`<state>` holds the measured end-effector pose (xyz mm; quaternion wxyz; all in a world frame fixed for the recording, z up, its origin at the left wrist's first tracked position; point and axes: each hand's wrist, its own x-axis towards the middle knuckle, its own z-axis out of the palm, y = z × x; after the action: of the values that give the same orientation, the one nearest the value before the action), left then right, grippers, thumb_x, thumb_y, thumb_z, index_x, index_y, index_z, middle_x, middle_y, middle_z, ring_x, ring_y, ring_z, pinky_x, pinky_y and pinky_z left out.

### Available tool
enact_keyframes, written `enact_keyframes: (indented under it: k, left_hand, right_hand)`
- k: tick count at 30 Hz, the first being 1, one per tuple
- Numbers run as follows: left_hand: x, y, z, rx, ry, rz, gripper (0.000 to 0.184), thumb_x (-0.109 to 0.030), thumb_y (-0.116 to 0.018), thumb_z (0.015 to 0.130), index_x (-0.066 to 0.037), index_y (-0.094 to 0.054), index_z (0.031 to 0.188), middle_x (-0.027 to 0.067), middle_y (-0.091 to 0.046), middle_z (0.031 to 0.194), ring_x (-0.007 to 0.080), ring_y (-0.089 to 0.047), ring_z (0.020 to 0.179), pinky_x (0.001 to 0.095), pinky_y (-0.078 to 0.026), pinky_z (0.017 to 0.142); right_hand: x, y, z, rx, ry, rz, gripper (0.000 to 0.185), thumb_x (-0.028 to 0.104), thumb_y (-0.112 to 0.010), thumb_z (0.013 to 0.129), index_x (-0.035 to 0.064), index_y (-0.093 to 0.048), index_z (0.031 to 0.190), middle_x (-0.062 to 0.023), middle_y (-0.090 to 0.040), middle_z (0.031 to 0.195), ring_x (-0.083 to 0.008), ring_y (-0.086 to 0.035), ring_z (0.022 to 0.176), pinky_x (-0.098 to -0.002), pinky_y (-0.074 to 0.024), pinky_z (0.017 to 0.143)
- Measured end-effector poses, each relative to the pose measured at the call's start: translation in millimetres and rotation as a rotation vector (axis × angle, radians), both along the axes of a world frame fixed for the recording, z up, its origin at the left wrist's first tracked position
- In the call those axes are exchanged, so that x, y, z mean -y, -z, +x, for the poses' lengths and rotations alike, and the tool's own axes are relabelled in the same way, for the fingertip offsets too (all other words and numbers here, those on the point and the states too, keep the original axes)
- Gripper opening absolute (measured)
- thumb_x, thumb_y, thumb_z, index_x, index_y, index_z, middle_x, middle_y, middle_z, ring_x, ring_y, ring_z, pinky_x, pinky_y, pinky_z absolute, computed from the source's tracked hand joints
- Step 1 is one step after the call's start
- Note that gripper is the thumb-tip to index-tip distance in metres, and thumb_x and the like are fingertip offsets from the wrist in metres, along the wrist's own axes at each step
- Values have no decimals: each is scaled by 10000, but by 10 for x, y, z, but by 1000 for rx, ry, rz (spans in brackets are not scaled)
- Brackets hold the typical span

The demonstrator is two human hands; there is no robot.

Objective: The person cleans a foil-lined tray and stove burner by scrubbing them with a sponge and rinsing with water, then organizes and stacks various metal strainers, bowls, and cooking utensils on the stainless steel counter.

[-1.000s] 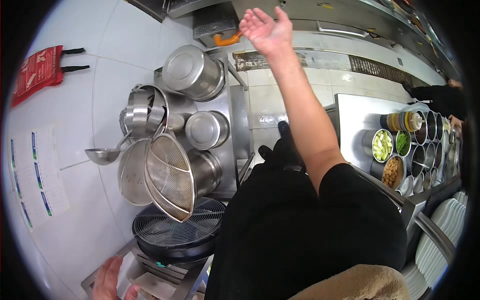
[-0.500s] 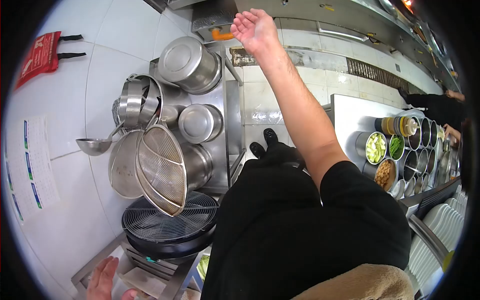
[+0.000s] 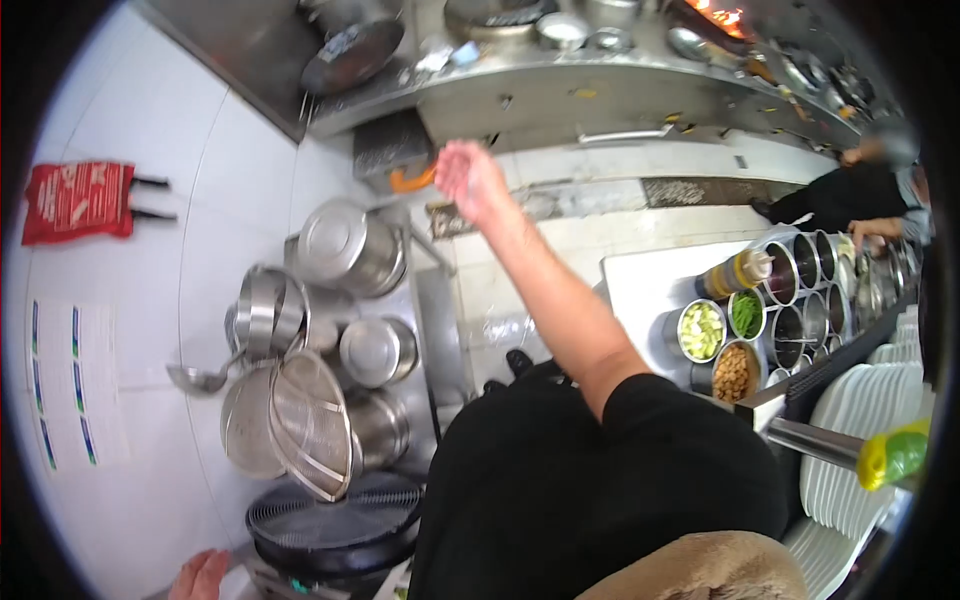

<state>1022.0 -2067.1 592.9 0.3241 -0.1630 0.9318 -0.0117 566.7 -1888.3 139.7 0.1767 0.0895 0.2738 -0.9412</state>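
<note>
My right hand [image 3: 468, 183] is stretched forward over the floor, palm turned up, fingers loosely apart and somewhat blurred, with nothing in it. Just beside it in view is an orange pipe-like piece [image 3: 412, 181] below a dark metal box [image 3: 390, 145]. At the lower left edge shows only part of my left hand [image 3: 200, 576], its fingers extended and nothing seen in them. Nearest to that hand is a round wire rack [image 3: 335, 515] on a black round pan. Above the rack hang a mesh strainer [image 3: 310, 425] and a ladle [image 3: 205, 378].
A steel shelf holds lidded pots [image 3: 345, 245]. To my right, a white counter [image 3: 635, 285] bears tins of chopped vegetables [image 3: 701, 331] and brown pieces [image 3: 736, 372], beside stacked white plates [image 3: 850, 440]. Ahead runs a stove [image 3: 470, 85] with flames [image 3: 720, 14]. Another person [image 3: 850, 205] stands at far right.
My view has tilted up, bringing the stove top into sight. My right hand appears lower and further left in view; less of my left hand shows. Both hands stay unfilled.
</note>
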Motion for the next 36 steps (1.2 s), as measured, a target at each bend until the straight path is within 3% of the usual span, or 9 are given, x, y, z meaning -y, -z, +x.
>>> enact_keyframes:
  k: [2, 6, 8, 12, 13, 20, 32, 35, 36]
  left_hand:
    - [-28, -28, 27, -32, -17, 30, 526, -294, -612, 983, -99, -488, 1455, 233, -527, 1435, 428, -497, 1329, 467, -420, 1091]
    - [-82, -47, -3, -32, 5, -4, 530, -216, -624, 963, -93, -483, 1458, 234, -530, 1433, 423, -500, 1329, 460, -420, 1093]
    - [-94, -33, -1, -41, 9, -2, 535, -181, -626, 954, -90, -480, 1460, 236, -529, 1433, 418, -501, 1331, 457, -418, 1096]
    - [-152, -30, -10, -68, -68, 22, 538, -145, -639, 936, -80, -492, 1449, 245, -525, 1435, 413, -493, 1344, 450, -409, 1110]
    - [-184, -41, -27, -59, -64, 1, 535, -141, -641, 935, -78, -495, 1446, 247, -525, 1435, 413, -492, 1345, 450, -408, 1111]
    - [-203, -77, -14, -34, -22, -46, 542, -173, -650, 939, -90, -494, 1451, 244, -506, 1456, 408, -484, 1357, 462, -404, 1118]
    - [-170, 18, 18, -23, 8, 49, 529, -214, -654, 949, -97, -505, 1443, 230, -527, 1435, 409, -493, 1335, 454, -412, 1111]
    - [-61, 104, 142, -59, 129, 139, 516, -227, -664, 945, -85, -526, 1421, 236, -560, 1397, 403, -521, 1313, 451, -424, 1101]
    - [-33, 161, 173, -112, 184, 157, 537, -249, -715, 901, -65, -557, 1379, 215, -601, 1294, 372, -574, 1164, 428, -468, 985]
  right_hand:
    - [-208, 91, 167, 89, 64, 134, 237, 293, -616, 933, 104, -589, 1074, -38, -610, 988, -185, -580, 856, -374, -530, 733]
    - [-498, 1124, 236, 238, 58, 192, 156, 265, -582, 937, 129, -566, 1011, -30, -579, 931, -172, -562, 770, -353, -507, 686]
    - [-579, 1379, 466, 309, 57, 294, 123, 241, -562, 936, 121, -571, 959, -19, -581, 876, -172, -569, 782, -370, -526, 724]
    - [-594, 2273, 878, 345, -25, 404, 76, 192, -559, 917, 121, -535, 910, -17, -514, 759, -165, -517, 622, -337, -459, 541]
    - [-581, 2348, 1009, 353, -74, 467, 80, 197, -565, 915, 122, -536, 919, -18, -516, 772, -164, -518, 637, -336, -456, 549]
    - [-332, 2148, 1375, 292, -257, 800, 167, 218, -588, 910, 111, -536, 1027, -27, -541, 861, -157, -541, 722, -347, -481, 600]
    - [-67, 2247, 1796, 213, -352, 813, 186, 195, -603, 908, 110, -536, 1060, -22, -540, 835, -156, -544, 697, -356, -480, 569]
    - [-4, 2204, 1938, 213, -317, 805, 183, 191, -600, 913, 107, -536, 1062, -22, -540, 824, -159, -541, 685, -354, -479, 568]
    - [37, 2182, 1984, 214, -318, 824, 182, 188, -598, 912, 107, -536, 1063, -24, -542, 827, -162, -542, 689, -353, -478, 567]
